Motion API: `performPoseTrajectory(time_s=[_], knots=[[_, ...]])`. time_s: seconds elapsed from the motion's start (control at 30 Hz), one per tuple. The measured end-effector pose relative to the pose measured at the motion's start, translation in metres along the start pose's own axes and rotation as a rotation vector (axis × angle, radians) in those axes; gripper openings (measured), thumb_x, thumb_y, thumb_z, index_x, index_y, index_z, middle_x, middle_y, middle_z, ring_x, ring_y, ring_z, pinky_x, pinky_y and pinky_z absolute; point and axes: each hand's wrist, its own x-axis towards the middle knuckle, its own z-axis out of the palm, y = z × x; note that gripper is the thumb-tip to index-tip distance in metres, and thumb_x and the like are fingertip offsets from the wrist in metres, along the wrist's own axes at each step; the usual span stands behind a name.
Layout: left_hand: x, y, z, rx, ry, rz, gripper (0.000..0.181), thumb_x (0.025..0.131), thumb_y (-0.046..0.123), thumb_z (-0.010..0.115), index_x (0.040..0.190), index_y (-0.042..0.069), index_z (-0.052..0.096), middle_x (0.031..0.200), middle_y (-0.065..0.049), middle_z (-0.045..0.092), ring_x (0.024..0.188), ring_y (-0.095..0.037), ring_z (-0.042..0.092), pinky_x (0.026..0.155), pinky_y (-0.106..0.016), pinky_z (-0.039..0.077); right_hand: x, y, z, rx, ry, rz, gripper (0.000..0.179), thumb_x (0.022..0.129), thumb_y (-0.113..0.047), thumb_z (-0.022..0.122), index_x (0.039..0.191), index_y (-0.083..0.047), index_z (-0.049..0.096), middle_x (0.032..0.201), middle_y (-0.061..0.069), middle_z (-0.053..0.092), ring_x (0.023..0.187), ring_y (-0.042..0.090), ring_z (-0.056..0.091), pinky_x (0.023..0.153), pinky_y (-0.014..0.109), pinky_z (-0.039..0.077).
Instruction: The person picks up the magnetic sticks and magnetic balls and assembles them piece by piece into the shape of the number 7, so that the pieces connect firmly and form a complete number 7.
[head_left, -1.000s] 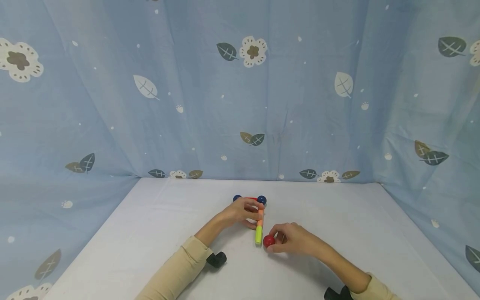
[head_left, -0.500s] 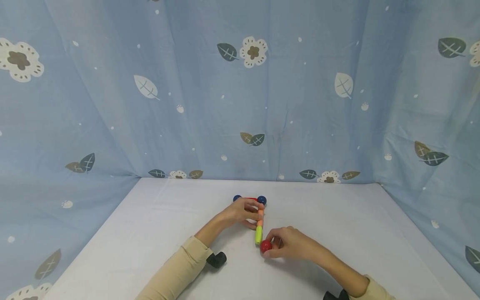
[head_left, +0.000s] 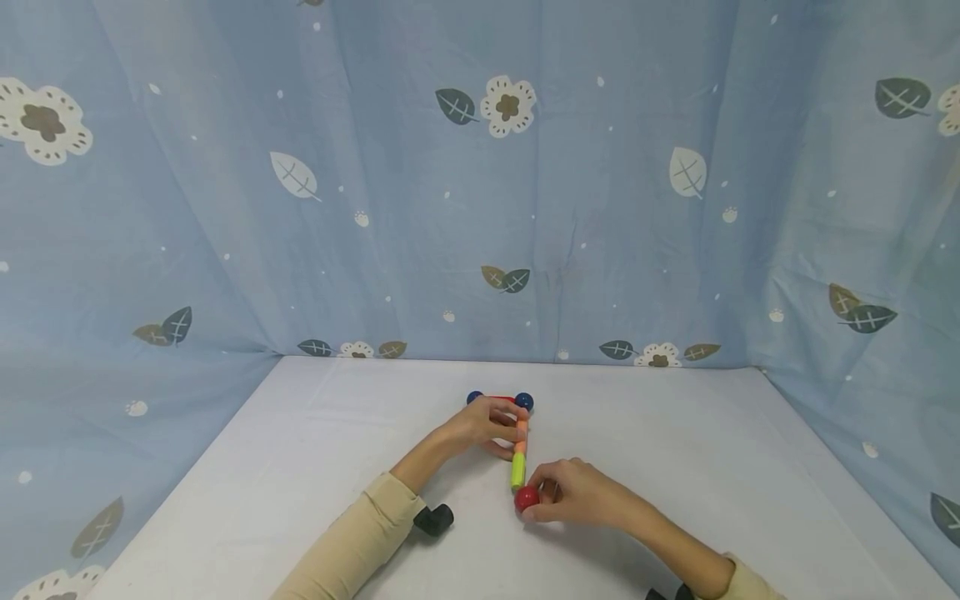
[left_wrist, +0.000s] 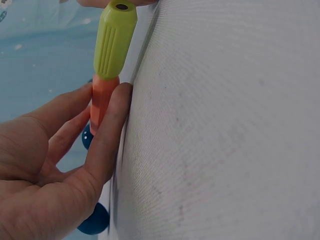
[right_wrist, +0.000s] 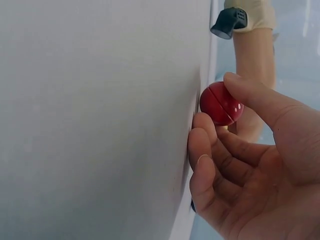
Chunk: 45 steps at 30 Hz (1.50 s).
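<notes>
My left hand [head_left: 480, 422] pinches an orange rod [left_wrist: 101, 100] between thumb and fingers. A ribbed yellow-green rod [left_wrist: 114, 42], with a dark spot on its end, continues in line with the orange one. My right hand [head_left: 585, 493] holds a shiny red ball [right_wrist: 219, 104] between thumb and fingers. In the head view the ball sits at the near end of the yellow-green rod; whether they touch I cannot tell. Past my left hand lie two dark blue balls, one on the right [head_left: 524, 402] and one on the left, with a red rod [head_left: 500, 398] between them, partly hidden.
The pieces lie on a white-covered table [head_left: 675, 450]. A blue patterned curtain [head_left: 585, 208] hangs behind and along both sides. A black device [head_left: 434, 520] is worn at my left wrist, and another shows partly at the lower edge by the right sleeve [head_left: 742, 583].
My right hand has moved left and toward me with the red ball, from beside the yellow-green rod to its near end. The left hand stays in place on the orange rod.
</notes>
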Motion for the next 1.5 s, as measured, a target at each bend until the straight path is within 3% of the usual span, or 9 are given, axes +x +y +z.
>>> performPoseTrajectory(time_s=[0.83, 1.5], knots=[[0.0020, -0.0013, 0.0004, -0.008, -0.002, 0.007, 0.036, 0.085, 0.004, 0.075, 0.120, -0.001, 0.065, 0.105, -0.014, 0.064, 0.088, -0.017, 0.063, 0.072, -0.038, 0.061, 0.0015, -0.0091, 0.0085, 0.044, 0.045, 0.066, 0.032, 0.083, -0.036, 0.077, 0.096, -0.008, 0.069, 0.062, -0.008, 0.059, 0.050, 0.004, 0.048, 0.046, 0.017, 0.038], [0.0002, -0.0005, 0.0009, 0.001, -0.001, 0.011, 0.036, 0.086, 0.004, 0.073, 0.120, -0.001, 0.065, 0.106, -0.014, 0.066, 0.089, -0.017, 0.064, 0.072, -0.039, 0.062, 0.0002, -0.0089, 0.0084, 0.075, 0.038, 0.046, 0.030, 0.086, -0.040, 0.074, 0.092, -0.011, 0.069, 0.058, -0.007, 0.058, 0.048, 0.004, 0.052, 0.044, 0.017, 0.038]])
